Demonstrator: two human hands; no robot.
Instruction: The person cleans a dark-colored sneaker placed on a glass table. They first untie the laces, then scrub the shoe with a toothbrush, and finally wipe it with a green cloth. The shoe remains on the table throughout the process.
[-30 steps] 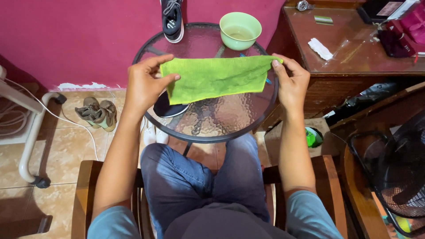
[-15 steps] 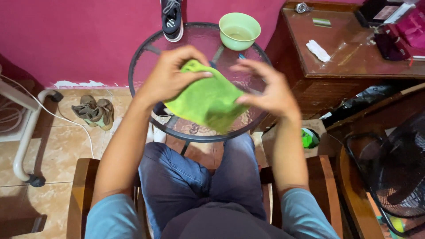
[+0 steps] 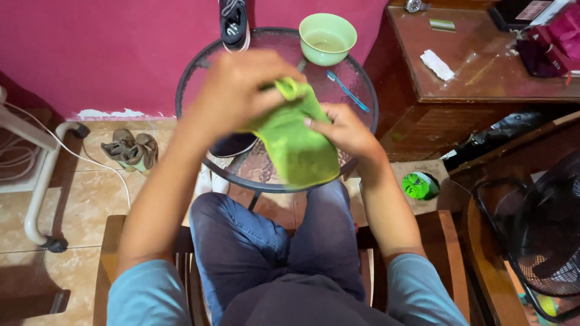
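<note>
both hands held a green cloth [image 3: 299, 145] folded over above the round glass desk [image 3: 362, 90]. the left hand [image 3: 241, 90] gripped its upper edge, and the right hand [image 3: 344, 130] pressed against its right side. on the desk stood a pale green bowl [image 3: 327, 38], a dark shoe [image 3: 233, 24] and a blue toothbrush [image 3: 348, 92]. a pair of sandals [image 3: 130, 150] lay on the tiled floor [image 3: 78, 199] to the left.

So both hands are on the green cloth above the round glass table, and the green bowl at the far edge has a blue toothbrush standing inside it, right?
Not quite. The head view shows the blue toothbrush lying flat on the round glass table, beside the green bowl, not in it. The rest holds: left hand and right hand both grip the green cloth.
</note>
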